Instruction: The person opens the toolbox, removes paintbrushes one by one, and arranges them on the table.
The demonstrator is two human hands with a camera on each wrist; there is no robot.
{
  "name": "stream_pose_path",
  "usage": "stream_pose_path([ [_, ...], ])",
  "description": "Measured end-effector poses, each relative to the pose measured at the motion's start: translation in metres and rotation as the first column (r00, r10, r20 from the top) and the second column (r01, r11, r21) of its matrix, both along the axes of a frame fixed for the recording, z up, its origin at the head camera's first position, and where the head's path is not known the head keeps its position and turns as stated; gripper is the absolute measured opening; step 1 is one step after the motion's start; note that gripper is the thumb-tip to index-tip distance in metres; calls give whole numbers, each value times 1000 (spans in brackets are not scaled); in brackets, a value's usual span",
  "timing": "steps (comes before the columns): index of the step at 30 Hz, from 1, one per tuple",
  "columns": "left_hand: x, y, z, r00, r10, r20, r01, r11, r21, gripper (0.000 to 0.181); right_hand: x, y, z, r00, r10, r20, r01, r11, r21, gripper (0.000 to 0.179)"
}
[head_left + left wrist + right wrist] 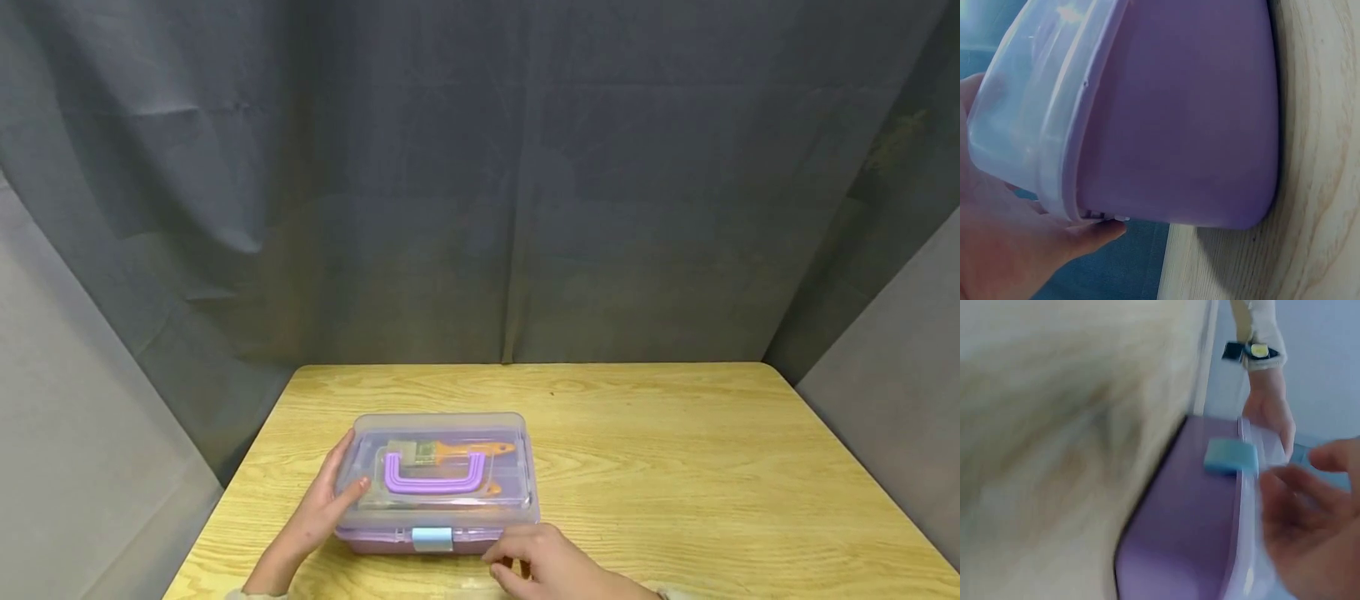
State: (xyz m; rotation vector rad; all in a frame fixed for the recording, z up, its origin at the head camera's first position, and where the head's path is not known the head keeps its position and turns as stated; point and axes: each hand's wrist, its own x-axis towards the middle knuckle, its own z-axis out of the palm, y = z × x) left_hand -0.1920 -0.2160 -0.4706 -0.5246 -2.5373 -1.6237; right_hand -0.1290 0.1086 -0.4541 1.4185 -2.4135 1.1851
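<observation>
A lidded plastic case (442,427) with a clear lid, a purple handle (435,486) and a purple base (1179,112) stands on the table. Through the lid shows a flat paintbrush (450,452) with an orange handle, and part of another orange handle lies below it. My left hand (318,508) holds the left end, thumb on the lid and fingers along the side. On the front, a light-blue latch (1230,455) sits across the rim. My right hand (551,560), fingers loosely bent and holding nothing, is by the front right corner; it is blurred in the right wrist view.
The wood-grain table (675,467) extends to the right of and behind the case. A dark grey curtain (420,208) hangs behind the table's far edge, with pale panels (82,417) at the sides.
</observation>
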Motion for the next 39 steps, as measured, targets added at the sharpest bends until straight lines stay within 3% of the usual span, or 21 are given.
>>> stream_pose_path([
  [1,0,0,0,1000,0,-4,0,1000,-4,68,1,-3,-3,988,27,151,-29,1000,10,14],
  [2,0,-1,-1,1000,0,-8,0,1000,-6,69,1,-5,-6,955,34,296,-40,999,15,18],
  [4,0,-2,-2,1000,0,-12,0,1000,-4,70,0,-12,-15,864,36,502,-39,999,-5,26],
  [6,0,-3,-3,1000,-1,-18,1,1000,-4,70,0,-20,-25,766,33,642,-1,999,-50,32],
  [9,0,-3,-4,1000,-3,-28,3,1000,-12,71,0,-31,-36,640,39,768,66,992,-105,39],
  [12,0,-3,-3,999,-5,-34,4,1000,-25,70,3,-42,-40,502,43,864,173,974,-149,43],
  [13,1,-3,-2,999,-5,-33,4,1000,-27,70,5,-45,-40,465,48,884,209,964,-162,44],
  [17,2,-3,-1,999,4,-34,-4,1000,-23,70,8,-53,-40,352,82,932,327,922,-205,46],
  [23,2,-3,-2,999,5,-33,-6,1000,-20,70,5,-59,-45,153,216,964,391,883,-260,59],
  [26,1,-2,-2,999,5,-35,-5,1000,-19,71,2,-64,-46,69,273,960,435,858,-275,67],
  [29,0,0,-1,999,-5,-40,4,1000,-7,71,1,-68,-45,20,308,951,496,823,-277,71],
  [32,-2,1,-1,999,-18,-41,18,1000,3,71,0,-71,-45,-8,328,945,545,793,-271,71],
  [35,-3,2,-1,999,-18,-44,18,1000,9,71,0,-73,-46,-13,325,946,570,779,-260,70],
  [39,0,4,2,999,-6,-49,6,1000,3,70,0,-75,-51,18,284,959,580,778,-241,70],
])
